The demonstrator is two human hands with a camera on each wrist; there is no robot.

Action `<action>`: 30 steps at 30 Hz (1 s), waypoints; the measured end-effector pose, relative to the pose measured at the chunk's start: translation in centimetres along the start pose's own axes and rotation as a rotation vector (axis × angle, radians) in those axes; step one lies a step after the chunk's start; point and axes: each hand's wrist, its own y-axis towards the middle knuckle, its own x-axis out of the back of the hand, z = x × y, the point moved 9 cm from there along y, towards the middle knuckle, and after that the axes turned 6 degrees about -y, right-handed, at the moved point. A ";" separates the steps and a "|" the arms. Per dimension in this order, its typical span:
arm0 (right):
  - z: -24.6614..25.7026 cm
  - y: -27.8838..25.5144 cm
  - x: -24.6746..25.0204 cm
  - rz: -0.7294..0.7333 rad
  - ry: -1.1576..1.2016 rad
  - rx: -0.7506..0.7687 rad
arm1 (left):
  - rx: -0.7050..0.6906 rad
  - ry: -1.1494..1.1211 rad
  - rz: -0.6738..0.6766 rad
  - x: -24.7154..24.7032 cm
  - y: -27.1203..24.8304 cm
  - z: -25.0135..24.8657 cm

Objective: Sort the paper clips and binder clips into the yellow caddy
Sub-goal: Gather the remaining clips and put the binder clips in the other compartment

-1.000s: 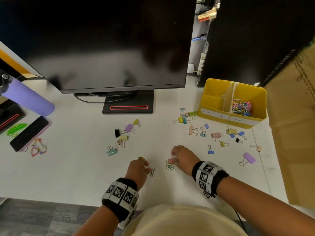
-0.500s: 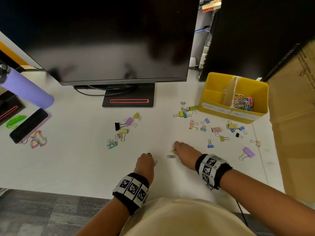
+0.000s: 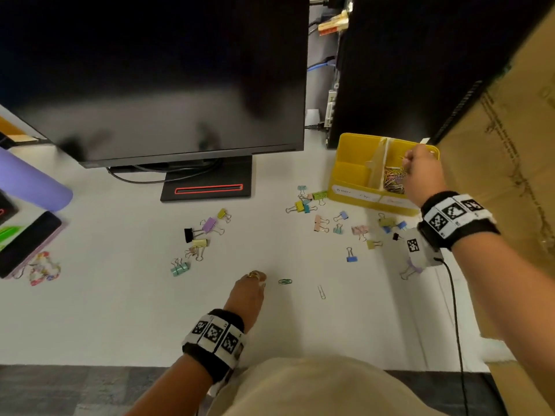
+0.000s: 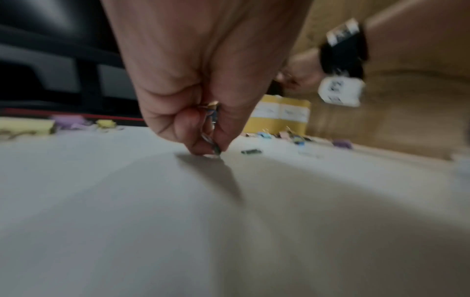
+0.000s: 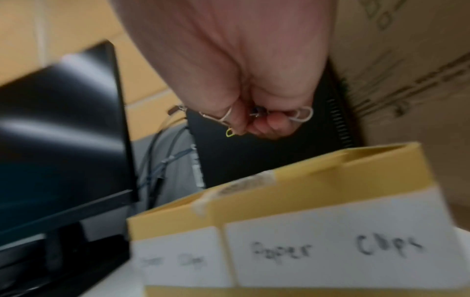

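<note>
The yellow caddy [image 3: 348, 151] stands at the back right; its right compartment holds a pile of coloured paper clips [image 3: 394, 179]. My right hand [image 3: 409, 160] hovers over that compartment, fingers curled round several paper clips [image 5: 302, 115], above the "Paper Clips" label [image 5: 328, 247]. My left hand [image 3: 260, 280] is low at the desk's front, fingertips on the surface, pinching paper clips [image 4: 213, 124]. A green paper clip [image 3: 284, 281] and a silver one [image 3: 322, 292] lie just right of it. Coloured binder clips lie in two groups [image 3: 204, 232] [image 3: 339, 223].
A black monitor [image 3: 156, 73] on its stand [image 3: 207, 187] fills the back. A cardboard box [image 3: 510, 175] walls off the right side. A purple bottle [image 3: 27, 181], a phone [image 3: 27, 244] and a bead chain [image 3: 43, 270] lie far left.
My right hand has lifted off the desk and gone back-right to above the caddy, carrying paper clips. The left hand stays near the front edge, pinching clips.
</note>
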 end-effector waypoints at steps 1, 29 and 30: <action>-0.7 0.8 -0.3 0.032 -0.039 -0.020 | -0.009 -0.165 -0.008 0.6 0.1 -0.1; 5.2 -18.8 -17.2 0.928 -0.195 0.624 | -0.015 0.079 0.216 -2.9 2.7 -4.3; 4.6 -18.6 -17.2 0.909 -0.192 0.608 | -0.011 0.045 0.202 -3.0 2.6 -4.1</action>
